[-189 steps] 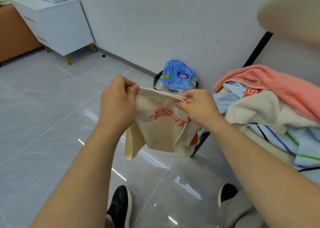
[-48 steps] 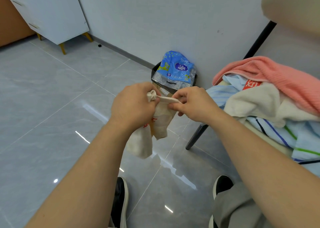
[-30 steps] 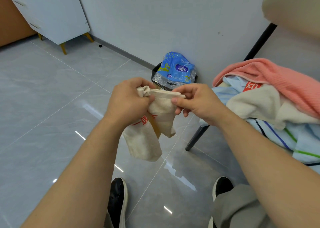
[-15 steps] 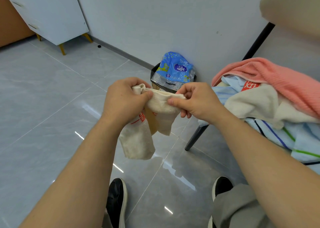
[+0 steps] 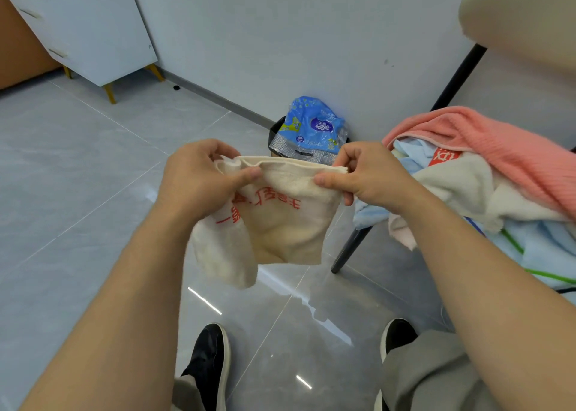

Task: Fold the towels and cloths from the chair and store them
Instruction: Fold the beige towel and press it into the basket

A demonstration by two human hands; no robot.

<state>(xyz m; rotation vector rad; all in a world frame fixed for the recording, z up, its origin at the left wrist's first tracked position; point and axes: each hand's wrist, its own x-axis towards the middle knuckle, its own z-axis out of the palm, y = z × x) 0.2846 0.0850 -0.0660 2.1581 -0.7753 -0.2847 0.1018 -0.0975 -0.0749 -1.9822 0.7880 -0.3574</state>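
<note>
1. A cream cloth point(image 5: 286, 223) with red lettering hangs in mid-air above the floor point(image 5: 78, 177), just left of the chair point(image 5: 352, 248) (its seat is piled with unfolded towels point(image 5: 498, 152)).
2. The left hand point(image 5: 202, 177) grips a bunched corner; the right hand point(image 5: 367, 177) pinches the opposite corner, thumb in front.
3. The top hem runs level, left to right, between the two hands. The next fold likely depends on squaring the crumpled left side, nearest the left hand.

Bare forearms, grey trousers point(image 5: 436, 373) — black shoes point(image 5: 208, 360) with pale soles.
</note>
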